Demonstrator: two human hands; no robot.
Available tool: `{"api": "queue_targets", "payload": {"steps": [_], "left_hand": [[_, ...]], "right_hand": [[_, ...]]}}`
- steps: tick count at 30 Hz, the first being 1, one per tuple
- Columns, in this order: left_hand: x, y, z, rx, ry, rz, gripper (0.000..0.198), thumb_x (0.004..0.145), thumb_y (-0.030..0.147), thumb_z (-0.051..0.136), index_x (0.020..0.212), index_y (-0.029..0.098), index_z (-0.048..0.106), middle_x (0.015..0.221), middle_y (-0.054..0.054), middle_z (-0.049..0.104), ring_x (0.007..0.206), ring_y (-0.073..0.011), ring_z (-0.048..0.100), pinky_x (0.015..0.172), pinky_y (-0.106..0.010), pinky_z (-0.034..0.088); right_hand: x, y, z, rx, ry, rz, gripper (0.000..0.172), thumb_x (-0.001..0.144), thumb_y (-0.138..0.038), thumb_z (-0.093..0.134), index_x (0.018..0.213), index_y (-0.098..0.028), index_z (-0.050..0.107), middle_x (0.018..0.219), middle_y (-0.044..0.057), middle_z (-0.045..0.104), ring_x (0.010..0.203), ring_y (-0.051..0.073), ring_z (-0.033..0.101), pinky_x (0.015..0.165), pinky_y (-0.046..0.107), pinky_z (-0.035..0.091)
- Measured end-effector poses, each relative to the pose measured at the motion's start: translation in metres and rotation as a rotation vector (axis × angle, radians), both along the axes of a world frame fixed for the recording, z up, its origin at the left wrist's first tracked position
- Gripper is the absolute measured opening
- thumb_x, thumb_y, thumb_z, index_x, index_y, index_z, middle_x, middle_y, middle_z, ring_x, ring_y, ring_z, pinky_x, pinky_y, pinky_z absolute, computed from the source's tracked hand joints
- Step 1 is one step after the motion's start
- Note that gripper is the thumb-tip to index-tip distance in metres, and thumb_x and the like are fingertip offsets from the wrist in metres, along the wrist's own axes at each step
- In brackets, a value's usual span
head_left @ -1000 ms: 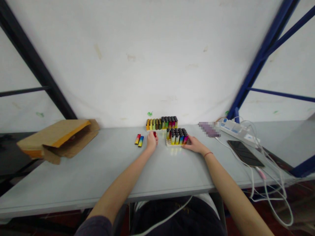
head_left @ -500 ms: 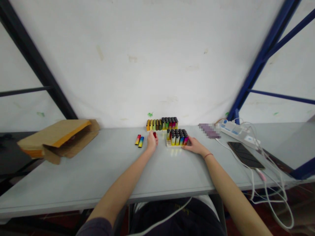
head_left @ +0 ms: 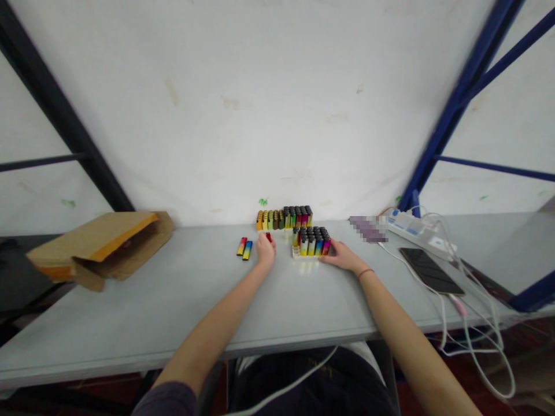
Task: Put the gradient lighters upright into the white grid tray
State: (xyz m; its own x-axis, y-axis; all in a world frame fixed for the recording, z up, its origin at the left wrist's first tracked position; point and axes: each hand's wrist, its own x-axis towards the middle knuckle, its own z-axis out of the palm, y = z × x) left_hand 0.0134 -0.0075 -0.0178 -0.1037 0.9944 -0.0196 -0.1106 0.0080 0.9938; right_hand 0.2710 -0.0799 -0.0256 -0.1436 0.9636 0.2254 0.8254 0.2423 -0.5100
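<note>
My left hand (head_left: pixel 265 251) sits mid-table with its fingers closed around a red lighter (head_left: pixel 269 237), and only the lighter's red tip shows. Just left of it lie two gradient-coloured lighters (head_left: pixel 244 249), side by side and apart from my fingers. My right hand (head_left: pixel 342 257) rests open on the table, its fingertips against the base of a block of upright multicoloured lighters (head_left: pixel 311 242) in a pale holder. Behind both hands stands a long row of upright lighters (head_left: pixel 284 219) with black tops.
A brown paper envelope (head_left: pixel 99 248) lies at the table's left end. On the right are a blurred object (head_left: pixel 367 229), a white power strip (head_left: pixel 416 234), a black smartphone (head_left: pixel 429 270) and white cables hanging over the edge. Blue and black steel frames flank a white wall.
My left hand and the red lighter have shifted slightly left, nearer the two lying lighters. My right hand stays against the block.
</note>
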Motion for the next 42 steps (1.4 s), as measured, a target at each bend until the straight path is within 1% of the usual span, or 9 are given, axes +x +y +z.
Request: {"api": "queue_targets", "payload": {"steps": [5, 8, 11, 14, 20, 26, 32, 37, 42], "left_hand": [[0.003, -0.002, 0.003, 0.008, -0.116, -0.078, 0.038, 0.091, 0.050, 0.026, 0.067, 0.022, 0.038, 0.046, 0.007, 0.032, 0.035, -0.0087, 0.029, 0.038, -0.021, 0.025], [0.005, -0.005, 0.003, 0.143, -0.028, -0.140, 0.029, 0.091, 0.049, 0.037, 0.085, 0.022, 0.045, 0.054, 0.007, 0.042, 0.042, -0.0096, 0.040, 0.044, -0.021, 0.033], [0.005, -0.010, 0.005, 0.363, 0.161, -0.133, 0.021, 0.092, 0.039, 0.044, 0.101, 0.021, 0.049, 0.077, 0.000, 0.060, 0.072, -0.0132, 0.059, 0.069, -0.025, 0.048], [0.004, -0.013, 0.007, 0.518, 0.346, -0.112, 0.021, 0.092, 0.033, 0.048, 0.103, 0.019, 0.058, 0.110, -0.009, 0.063, 0.106, -0.0182, 0.058, 0.090, -0.029, 0.047], [0.007, -0.008, -0.005, 0.561, 0.321, -0.327, 0.027, 0.090, 0.031, 0.053, 0.111, 0.018, 0.063, 0.117, -0.009, 0.065, 0.101, -0.0188, 0.062, 0.092, -0.031, 0.049], [0.007, -0.007, -0.010, 0.634, 0.488, -0.360, 0.028, 0.091, 0.031, 0.052, 0.112, 0.019, 0.065, 0.114, -0.008, 0.065, 0.091, -0.0174, 0.064, 0.086, -0.032, 0.053], [0.003, -0.008, -0.009, 0.717, 0.633, -0.328, 0.031, 0.091, 0.025, 0.052, 0.121, 0.020, 0.059, 0.116, -0.008, 0.066, 0.087, -0.0166, 0.064, 0.090, -0.035, 0.052], [0.005, -0.017, 0.003, 0.877, 0.823, -0.277, 0.030, 0.094, 0.026, 0.046, 0.118, 0.021, 0.063, 0.115, -0.009, 0.064, 0.110, -0.0218, 0.058, 0.102, -0.038, 0.044], [-0.023, -0.019, 0.029, 0.634, 1.151, 0.042, 0.035, 0.093, 0.028, 0.049, 0.125, 0.021, 0.061, 0.117, -0.014, 0.063, 0.109, -0.0317, 0.055, 0.095, -0.047, 0.041]], "right_hand": [[0.000, 0.001, -0.001, 0.010, -0.002, 0.010, 0.058, 0.076, -0.045, 0.068, 0.123, -0.012, 0.057, 0.106, 0.011, 0.069, 0.092, 0.026, 0.061, 0.089, 0.041, 0.047], [0.000, 0.001, -0.001, 0.009, -0.011, 0.001, 0.059, 0.076, -0.046, 0.069, 0.123, -0.013, 0.057, 0.105, 0.011, 0.069, 0.090, 0.026, 0.061, 0.088, 0.041, 0.047], [0.000, 0.002, -0.002, -0.007, -0.026, -0.001, 0.060, 0.076, -0.048, 0.068, 0.123, -0.013, 0.057, 0.097, 0.009, 0.070, 0.083, 0.025, 0.061, 0.085, 0.040, 0.047], [0.000, 0.002, -0.002, -0.001, -0.011, 0.006, 0.060, 0.076, -0.048, 0.068, 0.124, -0.013, 0.056, 0.101, 0.010, 0.070, 0.086, 0.025, 0.061, 0.085, 0.040, 0.047], [0.000, 0.002, -0.002, 0.000, 0.039, 0.031, 0.061, 0.075, -0.046, 0.069, 0.126, -0.014, 0.055, 0.105, 0.009, 0.070, 0.090, 0.025, 0.062, 0.089, 0.041, 0.046], [0.000, 0.002, -0.002, 0.008, 0.016, 0.014, 0.059, 0.075, -0.045, 0.069, 0.123, -0.013, 0.057, 0.105, 0.010, 0.070, 0.088, 0.024, 0.062, 0.087, 0.039, 0.046], [-0.001, 0.001, -0.002, 0.002, 0.017, 0.003, 0.057, 0.075, -0.045, 0.070, 0.121, -0.013, 0.058, 0.100, 0.009, 0.070, 0.084, 0.023, 0.061, 0.083, 0.036, 0.046], [-0.002, 0.001, 0.000, -0.002, 0.020, 0.007, 0.059, 0.076, -0.044, 0.069, 0.123, -0.012, 0.056, 0.102, 0.010, 0.070, 0.085, 0.023, 0.060, 0.082, 0.035, 0.046], [-0.002, 0.000, 0.001, -0.013, 0.023, -0.007, 0.056, 0.074, -0.043, 0.071, 0.120, -0.013, 0.058, 0.096, 0.008, 0.070, 0.083, 0.022, 0.060, 0.081, 0.035, 0.046]]}}
